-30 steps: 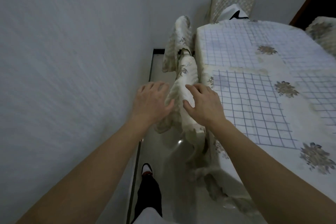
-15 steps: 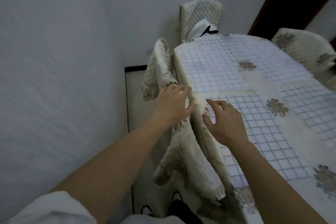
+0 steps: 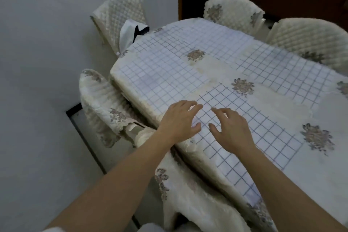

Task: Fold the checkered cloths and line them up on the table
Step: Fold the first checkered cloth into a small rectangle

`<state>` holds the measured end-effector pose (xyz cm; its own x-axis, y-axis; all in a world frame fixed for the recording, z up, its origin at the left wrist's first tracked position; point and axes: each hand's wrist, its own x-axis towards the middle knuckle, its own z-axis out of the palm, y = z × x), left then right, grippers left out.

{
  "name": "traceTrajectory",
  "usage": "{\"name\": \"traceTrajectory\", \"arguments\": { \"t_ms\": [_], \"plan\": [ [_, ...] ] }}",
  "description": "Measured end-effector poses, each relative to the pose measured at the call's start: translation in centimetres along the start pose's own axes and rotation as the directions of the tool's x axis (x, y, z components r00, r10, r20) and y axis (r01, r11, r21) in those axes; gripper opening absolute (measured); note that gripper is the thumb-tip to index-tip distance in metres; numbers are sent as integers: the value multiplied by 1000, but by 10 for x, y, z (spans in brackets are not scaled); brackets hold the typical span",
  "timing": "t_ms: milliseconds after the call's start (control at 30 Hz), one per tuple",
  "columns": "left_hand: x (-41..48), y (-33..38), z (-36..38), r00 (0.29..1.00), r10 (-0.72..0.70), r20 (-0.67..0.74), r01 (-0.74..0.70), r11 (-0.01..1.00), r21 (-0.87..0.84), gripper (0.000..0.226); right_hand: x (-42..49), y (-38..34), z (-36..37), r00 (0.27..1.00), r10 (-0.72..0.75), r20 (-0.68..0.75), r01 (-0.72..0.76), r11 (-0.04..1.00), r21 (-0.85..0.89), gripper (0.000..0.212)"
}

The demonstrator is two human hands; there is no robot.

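Worktop (image 3: 130, 92) first: a long one under a cream flowered cover (image 3: 282, 105), ringed by quilted chairs (image 3: 120, 11). Three checkered pieces are seen spread flat on it: the far-left cloth (image 3: 160, 73), the far-right cloth (image 3: 282, 62) and the near cloth (image 3: 244, 137), whose left edge runs along the worktop's edge. None is folded yet.

The near cloth is judged thin, light and limp. No stiffness is to be expected, so it should sag and drape once lifted, and it may slide or wrinkle on the cover beneath. Nothing about it looks fragile. It would best be taken by two neighbouring corners along the left edge, each pinched, so that this edge can be carried across to meet the opposite one — the printed grid could serve for squaring up.

Both bare forearms are stretched forward from the lower frame and converge over the cloth's near left part. The left hand (image 3: 178, 120) is held palm down, its fingers (image 3: 188, 104) spread and lightly bent. The right hand (image 3: 231, 128) is posed likewise, just beside it, thumb turned toward the left. Nothing is pinched or gripped by either. Whether the fingertips touch the fabric or hover just above it cannot be told.
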<state>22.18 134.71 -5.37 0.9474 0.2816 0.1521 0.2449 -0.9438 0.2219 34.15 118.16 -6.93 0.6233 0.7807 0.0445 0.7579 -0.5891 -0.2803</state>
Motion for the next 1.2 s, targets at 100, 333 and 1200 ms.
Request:
{"name": "traceTrajectory", "arguments": {
  "t_ms": [100,333,1200],
  "plan": [
    [19,-12,14,993,105,61,-104,994,-30,59,3,7,6,997,74,31,-74,997,-1,57],
    [50,-25,38,882,412,227,-379,908,-175,62,-23,18,17,949,312,38,-313,950,11,56],
    [60,-88,167,512,742,433,-757,628,-180,76,-114,15,131,836,536,118,-528,844,-98,79]
  ]
}}
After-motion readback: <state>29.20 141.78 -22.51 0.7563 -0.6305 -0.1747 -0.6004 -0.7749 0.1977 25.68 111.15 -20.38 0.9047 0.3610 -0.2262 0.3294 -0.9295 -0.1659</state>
